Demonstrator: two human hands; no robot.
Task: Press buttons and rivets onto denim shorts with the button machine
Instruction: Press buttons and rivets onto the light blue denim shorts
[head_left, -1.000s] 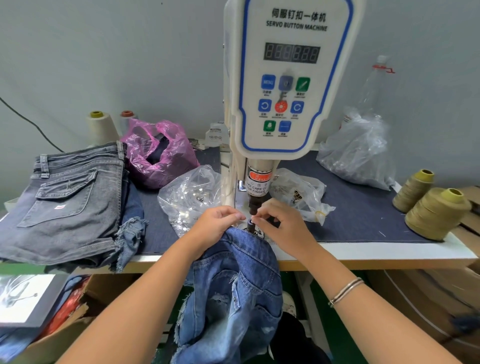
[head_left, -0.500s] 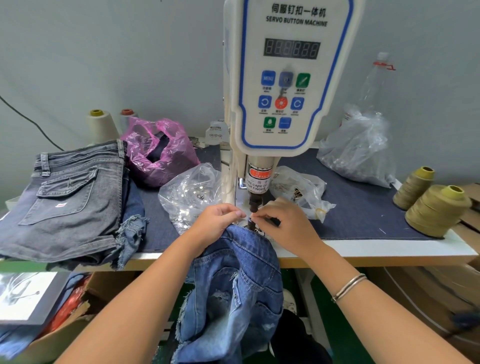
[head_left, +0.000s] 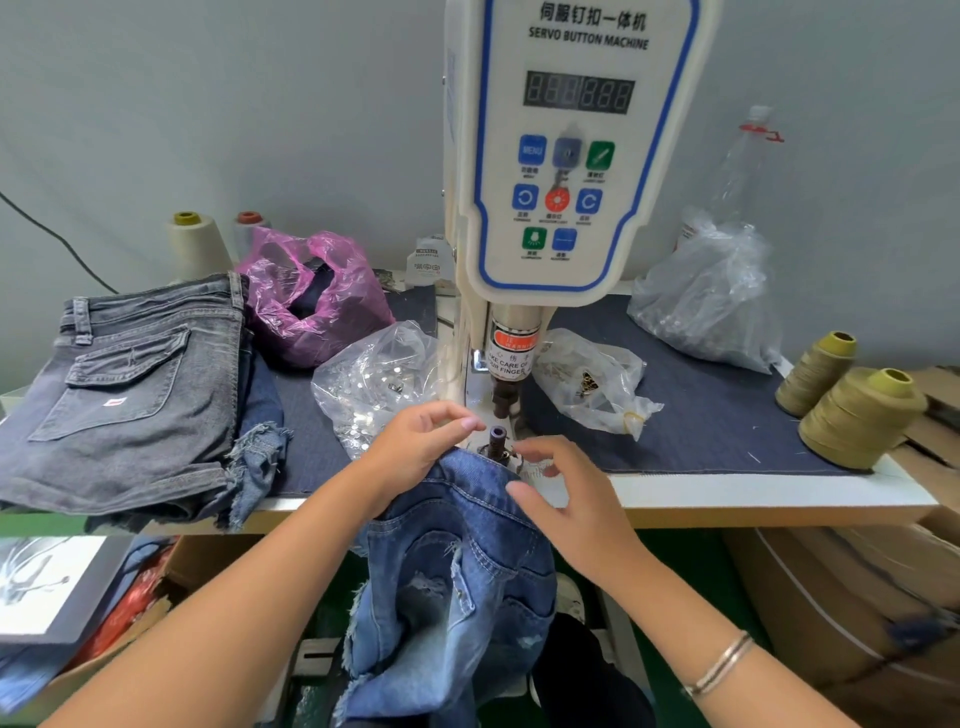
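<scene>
The left hand (head_left: 415, 452) is gripping the waistband of the blue shorts (head_left: 457, 566), bunching it against the lower die (head_left: 496, 441) so that, judging by the placement, the fabric is lying under the punch (head_left: 503, 397) of the machine (head_left: 571, 156). The right hand (head_left: 566, 499) is hovering just beside the die, fingers spread and holding nothing, probably to stay clear of the stroke. The shorts are hanging from the table (head_left: 727, 491) edge, mid-blue denim, paler and distressed lower down, with frayed hems. Bags of fasteners (head_left: 374, 379) are lying near the die for easy reach.
</scene>
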